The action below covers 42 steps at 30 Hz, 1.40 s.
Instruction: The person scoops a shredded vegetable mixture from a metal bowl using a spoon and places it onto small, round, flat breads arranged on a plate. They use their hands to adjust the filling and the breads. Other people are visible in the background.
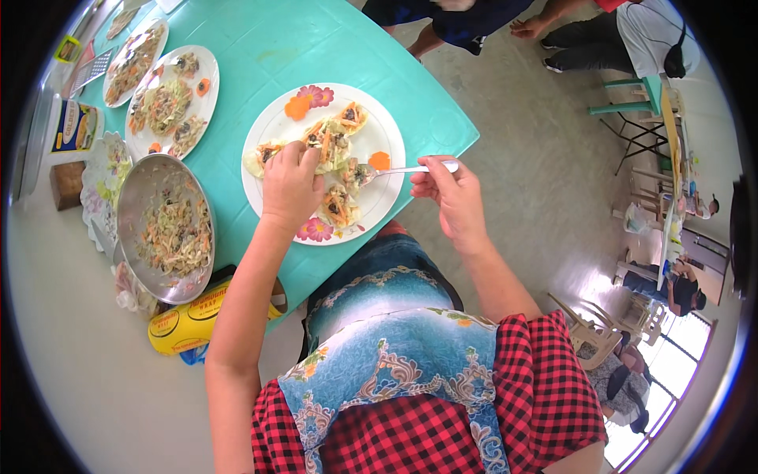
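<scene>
A white plate (391,134) with pink painted flowers lies near the table's corner. On it are several leaf cups filled with shredded vegetables, such as the cup (351,117) at the back, plus flower-shaped carrot slices (380,160). My right hand (454,197) is closed round the handle of a metal spoon (410,169), whose head carries filling at the middle of the plate. My left hand (292,186) reaches over the plate's left half, fingers drawn together and touching the food. What its fingertips pinch, if anything, is hidden.
Left of the plate stands a steel bowl (130,229) of vegetable mix. Farther back are two filled plates, the closer plate (207,67) and another. A yellow wrap box (178,324) sits by the bowl. The turquoise table (426,118) ends at my right; people stand beyond.
</scene>
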### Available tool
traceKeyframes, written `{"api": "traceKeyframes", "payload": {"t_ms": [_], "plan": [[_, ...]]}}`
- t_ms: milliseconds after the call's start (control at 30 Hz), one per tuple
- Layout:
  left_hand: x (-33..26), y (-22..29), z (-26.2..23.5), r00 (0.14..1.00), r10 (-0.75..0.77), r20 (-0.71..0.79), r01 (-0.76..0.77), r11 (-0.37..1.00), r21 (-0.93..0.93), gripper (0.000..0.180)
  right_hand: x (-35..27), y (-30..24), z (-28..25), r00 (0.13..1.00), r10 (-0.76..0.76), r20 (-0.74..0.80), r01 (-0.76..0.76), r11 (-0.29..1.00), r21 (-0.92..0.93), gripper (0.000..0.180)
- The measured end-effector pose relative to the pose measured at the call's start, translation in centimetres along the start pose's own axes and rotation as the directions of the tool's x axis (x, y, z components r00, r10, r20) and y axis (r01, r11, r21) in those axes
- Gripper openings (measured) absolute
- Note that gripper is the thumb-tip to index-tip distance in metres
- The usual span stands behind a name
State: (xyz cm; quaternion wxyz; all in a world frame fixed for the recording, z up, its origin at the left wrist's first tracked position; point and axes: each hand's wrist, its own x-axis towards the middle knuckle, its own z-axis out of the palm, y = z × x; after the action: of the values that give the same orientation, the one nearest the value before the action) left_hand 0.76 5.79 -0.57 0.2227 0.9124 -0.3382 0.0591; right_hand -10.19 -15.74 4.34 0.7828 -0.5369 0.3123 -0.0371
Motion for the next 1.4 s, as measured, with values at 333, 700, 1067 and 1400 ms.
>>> {"api": "traceKeyframes", "payload": {"t_ms": [333,700,1067,1400], "plan": [[0.0,0.0,-0.1,1.000,0.009,-0.012,-0.009,1.000,-0.008,0.029,1.1,-2.0,3.6,0.964,-0.104,0.246,0.152,0.971,-0.185,0.013],[-0.1,-0.3,-0.1,0.999,0.028,-0.020,-0.028,1.000,-0.011,0.028,4.4,-3.5,5.5,0.906,-0.333,0.259,0.415,0.817,-0.400,0.020],[-0.2,-0.4,-0.1,1.000,0.018,0.003,-0.018,1.000,-0.014,0.029,3.4,-5.2,7.0,0.835,-0.362,0.414,0.549,0.510,-0.662,0.019],[-0.2,-0.5,-0.1,1.000,0.015,0.008,-0.015,1.000,-0.025,0.028,3.7,-5.0,6.9,0.752,-0.327,0.573,0.660,0.375,-0.651,0.016]]}}
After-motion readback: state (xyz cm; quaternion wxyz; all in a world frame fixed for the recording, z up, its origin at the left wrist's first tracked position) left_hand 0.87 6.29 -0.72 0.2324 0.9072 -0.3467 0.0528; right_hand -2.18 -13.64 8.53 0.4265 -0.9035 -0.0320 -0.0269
